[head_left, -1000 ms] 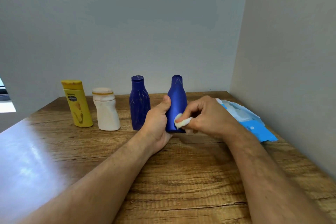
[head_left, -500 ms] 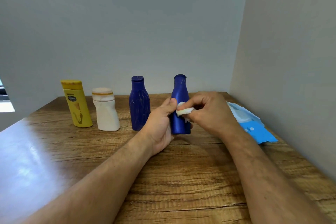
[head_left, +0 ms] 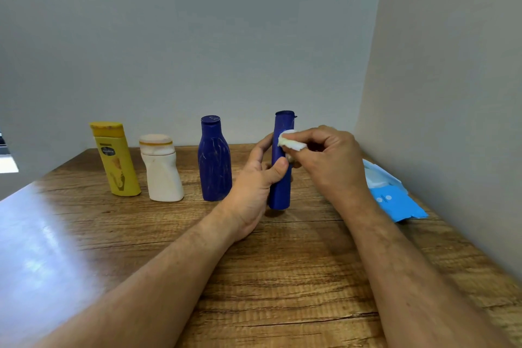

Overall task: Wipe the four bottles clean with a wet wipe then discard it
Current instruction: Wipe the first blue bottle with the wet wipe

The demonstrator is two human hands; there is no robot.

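Note:
Four bottles stand in a row on the wooden table [head_left: 282,277]: a yellow bottle [head_left: 115,159], a white bottle [head_left: 162,171], a dark blue bottle [head_left: 214,161] and a second blue bottle [head_left: 281,192] at the right, turned narrow side toward me. My left hand [head_left: 254,189] grips the right blue bottle around its middle. My right hand [head_left: 327,161] pinches a crumpled white wet wipe [head_left: 291,143] and presses it against that bottle's upper part, just below the cap.
A blue and white wet wipe pack [head_left: 392,195] lies flat at the right, close to the side wall. Walls close off the back and the right. The table's left part shows a bright glare.
The wipe in my right hand has moved up the right blue bottle from near its base to just under the cap. My left hand has turned the bottle to its narrow side.

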